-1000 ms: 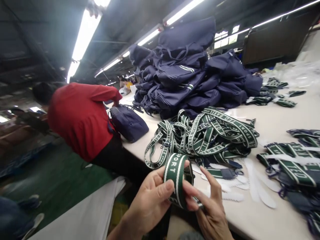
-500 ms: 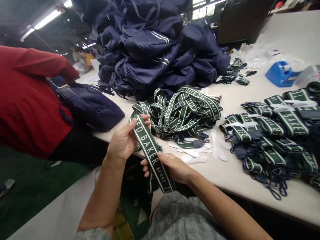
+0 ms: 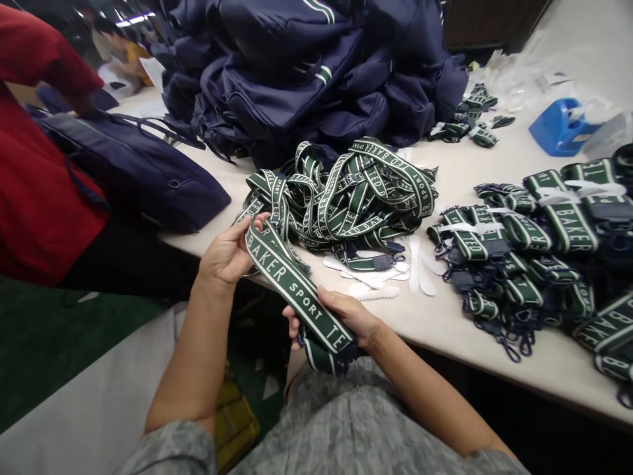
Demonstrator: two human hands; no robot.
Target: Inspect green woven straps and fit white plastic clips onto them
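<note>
Hands first: what have they got?

Both share one green webbing strap (image 3: pixel 291 284), printed BAKER SPORT in white. The left hand (image 3: pixel 225 254) is half open, palm up, with the strap lying against its fingers. The right hand (image 3: pixel 343 316) is more closed, curled around the strap's edge lower down.

Where's the strap, exactly?

Just off the near edge of the worktop (image 3: pixel 435 323), above the person's lap, running slantwise between the hands. Its lower end folds over below the right hand. Whether its upper end joins the straps behind it, nobody could tell from this view.

What's closest on the worktop?

A tangled heap of matching straps (image 3: pixel 346 198) sits just beyond the left hand, with white scalloped strips (image 3: pixel 376 292) beside it, near the right hand.

Further right?

Bundled straps with white bands (image 3: pixel 558 218) cover that side, and a blue plastic dispenser (image 3: pixel 558 128) stands far right.

And left?

A co-worker in a red top (image 3: pixel 34 178) leans over a navy bag (image 3: pixel 143 178), while a mound of navy bags (image 3: pixel 297 79) rises at the far side.
</note>
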